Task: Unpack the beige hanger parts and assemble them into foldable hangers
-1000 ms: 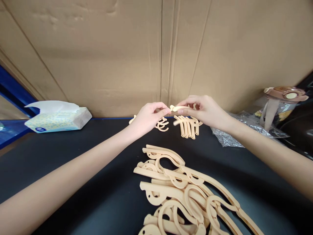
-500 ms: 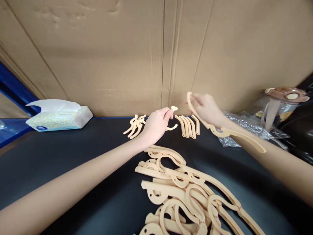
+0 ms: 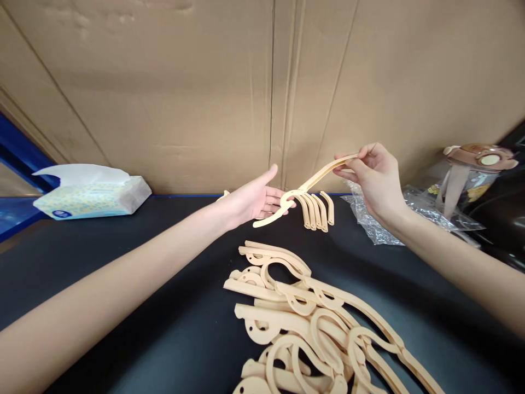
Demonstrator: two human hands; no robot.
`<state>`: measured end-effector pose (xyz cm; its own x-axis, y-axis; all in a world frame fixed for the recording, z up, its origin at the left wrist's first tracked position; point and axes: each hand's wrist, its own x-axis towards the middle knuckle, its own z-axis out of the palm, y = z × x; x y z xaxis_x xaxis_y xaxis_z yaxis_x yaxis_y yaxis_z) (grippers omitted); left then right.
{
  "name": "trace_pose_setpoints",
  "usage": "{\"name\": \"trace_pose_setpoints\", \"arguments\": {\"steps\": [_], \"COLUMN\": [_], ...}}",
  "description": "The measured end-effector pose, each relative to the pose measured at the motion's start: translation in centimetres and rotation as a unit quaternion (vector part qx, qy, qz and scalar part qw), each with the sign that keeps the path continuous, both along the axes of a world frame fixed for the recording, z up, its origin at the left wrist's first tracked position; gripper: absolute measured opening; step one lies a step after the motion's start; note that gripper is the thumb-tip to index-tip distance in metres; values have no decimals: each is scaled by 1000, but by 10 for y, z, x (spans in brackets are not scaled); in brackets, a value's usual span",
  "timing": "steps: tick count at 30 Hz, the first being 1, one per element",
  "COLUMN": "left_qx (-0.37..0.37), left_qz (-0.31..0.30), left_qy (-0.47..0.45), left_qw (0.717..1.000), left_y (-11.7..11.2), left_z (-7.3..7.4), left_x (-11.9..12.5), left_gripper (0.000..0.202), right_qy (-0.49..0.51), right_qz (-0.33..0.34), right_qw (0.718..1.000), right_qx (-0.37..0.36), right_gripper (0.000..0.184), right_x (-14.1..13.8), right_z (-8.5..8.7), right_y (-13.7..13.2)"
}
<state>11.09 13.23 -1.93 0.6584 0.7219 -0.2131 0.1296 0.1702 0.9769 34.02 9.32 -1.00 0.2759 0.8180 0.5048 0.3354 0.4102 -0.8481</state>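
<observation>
My right hand (image 3: pixel 375 178) pinches the upper end of a slim beige folding hanger piece (image 3: pixel 324 174). It slants down to the left, with a ring-like bend in its middle and a curved lower end. Behind that lower end, my left hand (image 3: pixel 256 202) is open, thumb raised and fingers stretched to the right. Whether those fingers touch the piece I cannot tell. Just right of my left fingertips, several short curved beige strips (image 3: pixel 318 213) lie side by side. Small beige parts behind my left wrist are mostly hidden.
A heap of beige hanger parts (image 3: pixel 287 323) covers the near middle of the black table (image 3: pixel 123 273). A tissue pack (image 3: pixel 94 191) sits at the left. Clear plastic bags (image 3: pixel 381 221) and a brown-lidded bottle (image 3: pixel 479 158) are at the right; cardboard (image 3: pixel 184 98) stands behind.
My left hand has gone from a pinch to open, and the small pale part it held no longer shows there. My right hand has moved right and swung the hanger piece to point left.
</observation>
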Motion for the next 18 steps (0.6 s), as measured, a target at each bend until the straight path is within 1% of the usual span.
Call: {"name": "trace_pose_setpoints", "arguments": {"steps": [1, 2, 3, 4, 6, 7, 8, 9, 11, 12, 14, 15, 17, 18], "left_qx": [-30, -41, -41, -36, -12, 6, 24, 44, 84, 101, 129, 140, 157, 174], "left_qz": [-17, -20, -12, 4, 62, 98, 130, 154, 188, 198, 211, 213, 199, 192], "left_qy": [-17, -25, -30, -34, -33, -26, -17, -8, 2, 4, 12, 17, 26, 29], "left_qw": [999, 999, 999, 999, 997, 995, 991, 987, 979, 975, 969, 967, 967, 965], "left_y": [-2, -4, -7, -10, -17, -21, -24, -27, -32, -34, -36, -36, -37, -37], "left_z": [5, 9, 12, 14, 14, 13, 11, 9, 6, 5, 3, 3, 2, 1], "left_x": [-1, -3, -4, -4, -2, -1, 1, 3, 6, 7, 10, 11, 14, 15], "left_gripper": [55, 41, 28, 20, 17, 17, 17, 16, 14, 13, 10, 9, 5, 2], "right_qy": [-16, -34, -55, -80, -169, -233, -305, -380, -510, -562, -642, -672, -711, -721], "right_qz": [-2, -5, -7, -11, -19, -26, -30, -30, -26, -27, -28, -27, -14, -8], "right_qw": [1000, 999, 998, 996, 984, 970, 951, 924, 860, 827, 764, 738, 701, 690], "right_qx": [11, 22, 34, 47, 60, 58, 49, 34, -1, -18, -46, -52, -54, -56], "right_gripper": [16, 14, 11, 9, 16, 19, 21, 20, 18, 20, 26, 27, 23, 20], "right_x": [-2, -4, -6, -8, -12, -13, -14, -14, -16, -18, -25, -30, -41, -46], "right_z": [-2, -4, -6, -7, -7, -6, -4, -1, 4, 7, 9, 9, 6, 4], "right_y": [-2, -5, -7, -10, -16, -19, -22, -25, -30, -32, -37, -40, -44, -45]}}
